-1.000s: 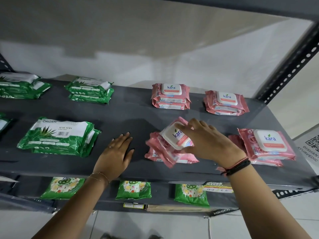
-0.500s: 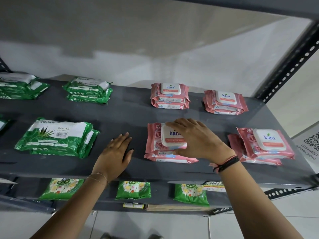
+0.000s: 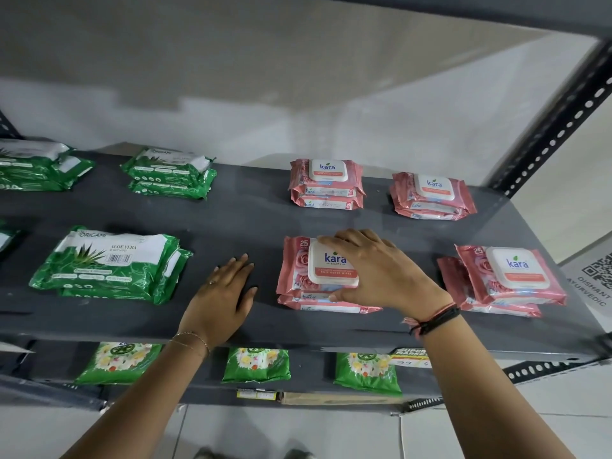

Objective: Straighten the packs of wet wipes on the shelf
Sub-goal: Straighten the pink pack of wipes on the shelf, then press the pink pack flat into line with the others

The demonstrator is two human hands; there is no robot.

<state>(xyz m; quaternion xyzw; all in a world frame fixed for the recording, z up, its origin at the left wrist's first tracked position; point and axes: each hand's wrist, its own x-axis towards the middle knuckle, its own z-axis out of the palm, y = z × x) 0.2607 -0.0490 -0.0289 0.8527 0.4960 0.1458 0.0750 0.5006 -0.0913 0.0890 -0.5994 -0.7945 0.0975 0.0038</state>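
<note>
On the dark grey shelf (image 3: 251, 213) lie pink Kara wipe stacks and green Origami ones. My right hand (image 3: 381, 270) rests over the top pink pack (image 3: 298, 270) of the front middle stack, fingers curled around its white lid and thumb at its front edge. My left hand (image 3: 225, 293) lies flat on the bare shelf just left of that stack, holding nothing. Other pink stacks sit at the back middle (image 3: 326, 183), back right (image 3: 432, 197) and front right (image 3: 506, 276); the front right one is skewed. Green stacks lie front left (image 3: 109, 263), back middle-left (image 3: 170, 173) and far left (image 3: 36, 167).
A lower shelf (image 3: 308, 369) carries three green floral packs and price tags on its edge. A perforated black upright (image 3: 556, 127) stands at the right, with a QR-code poster (image 3: 596, 276) beside it. A white wall runs behind the shelf. Tiled floor shows below.
My right hand laid the tilted pink pack flat on the front middle stack and squared it up. My left hand stayed flat on the shelf.
</note>
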